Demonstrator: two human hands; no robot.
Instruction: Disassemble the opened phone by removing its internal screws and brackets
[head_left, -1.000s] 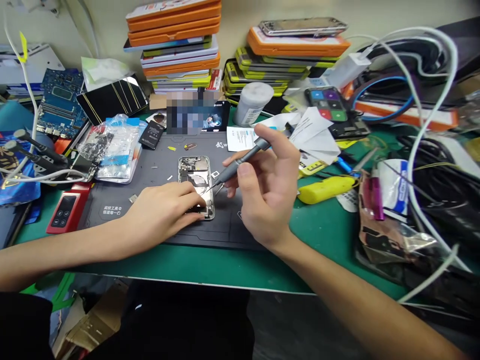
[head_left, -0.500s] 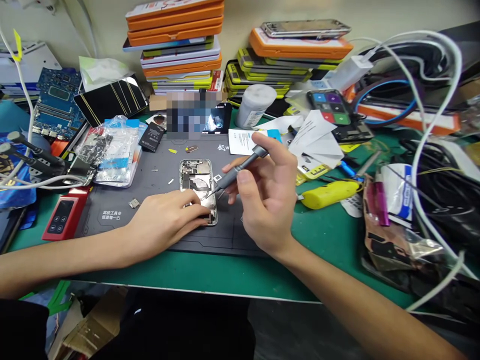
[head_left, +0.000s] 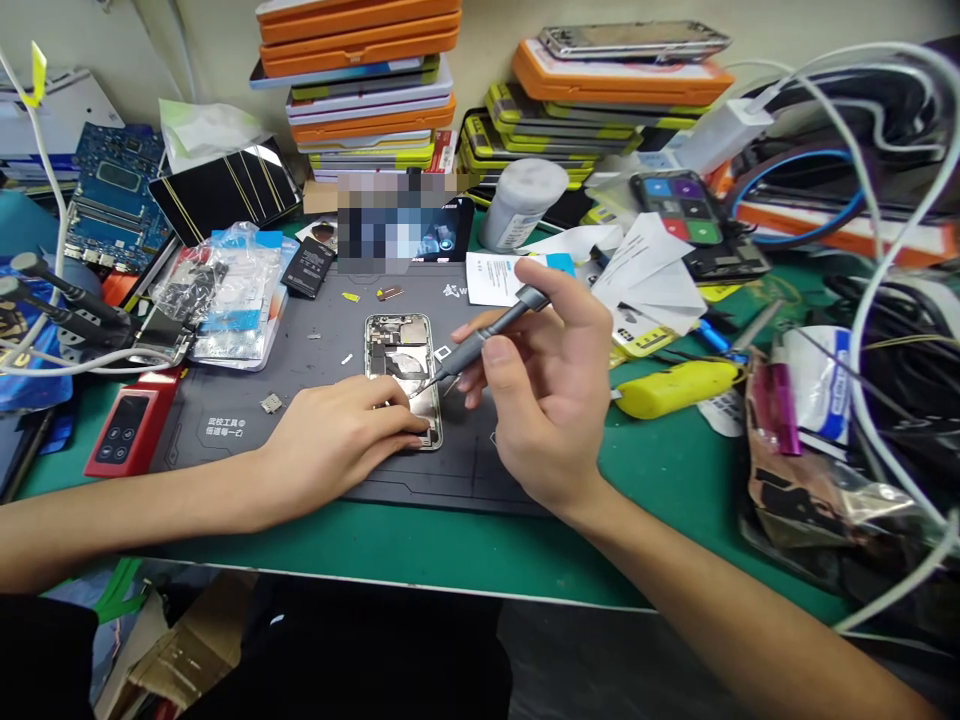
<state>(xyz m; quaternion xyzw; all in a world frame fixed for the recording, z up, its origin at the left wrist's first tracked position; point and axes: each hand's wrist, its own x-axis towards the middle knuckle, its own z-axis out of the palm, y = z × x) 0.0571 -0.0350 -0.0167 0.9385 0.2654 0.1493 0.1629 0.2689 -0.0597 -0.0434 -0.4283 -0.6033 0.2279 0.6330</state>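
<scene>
An opened phone (head_left: 400,358) with its inner parts exposed lies on a dark grey work mat (head_left: 315,400). My left hand (head_left: 341,435) rests on the phone's lower end, fingers pressed down on it, holding it still. My right hand (head_left: 551,385) pinches a grey screwdriver (head_left: 491,335) like a pen. Its tip touches the phone's right side near the middle. Small loose parts lie on the mat around the phone.
Stacks of orange and yellow cases (head_left: 360,80) line the wall. Plastic bags of parts (head_left: 225,290) and a red device (head_left: 124,430) sit left. A white bottle (head_left: 521,200), papers, a yellow tool (head_left: 667,385) and tangled white cables (head_left: 877,250) crowd the right.
The view shifted slightly; both hands stay on the phone, with the screwdriver tip held at nearly the same spot on it.
</scene>
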